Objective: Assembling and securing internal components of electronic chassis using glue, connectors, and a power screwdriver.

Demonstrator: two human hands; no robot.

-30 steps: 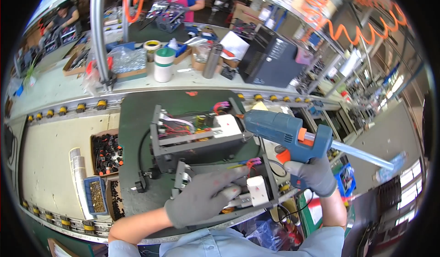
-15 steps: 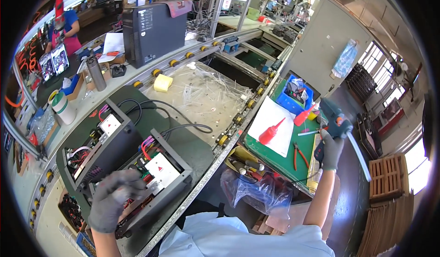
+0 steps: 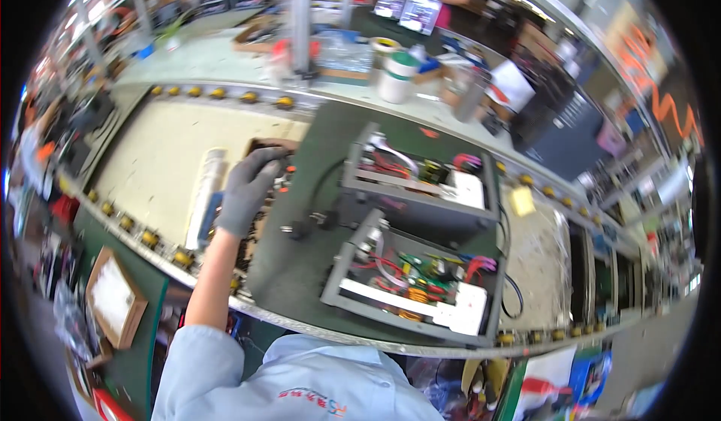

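My left hand (image 3: 249, 192), in a grey glove, reaches over a box of small dark parts (image 3: 251, 244) on the line. Its fingers stretch over the box's far end with thumb and forefinger apart, and nothing shows between them. My right hand is out of view. To the right of the box, two open dark-grey metal housings lie side by side on a dark green board (image 3: 300, 188): the far housing (image 3: 420, 207) and the near housing (image 3: 428, 334). Both hold coloured wires, circuit parts and a white plate. A black cable with a plug (image 3: 294, 229) lies left of them.
A white roll (image 3: 206, 188) lies left of the parts box, beside a blue container. Yellow rollers (image 3: 182, 257) edge the line. Behind stand a white tub with a green lid (image 3: 396, 79) and a grey bottle (image 3: 471, 98). A cardboard box (image 3: 114, 297) sits at lower left.
My view has swung left. My left hand has moved from above the near housing to the box of dark parts. My right hand, earlier holding a glue gun, has left the view.
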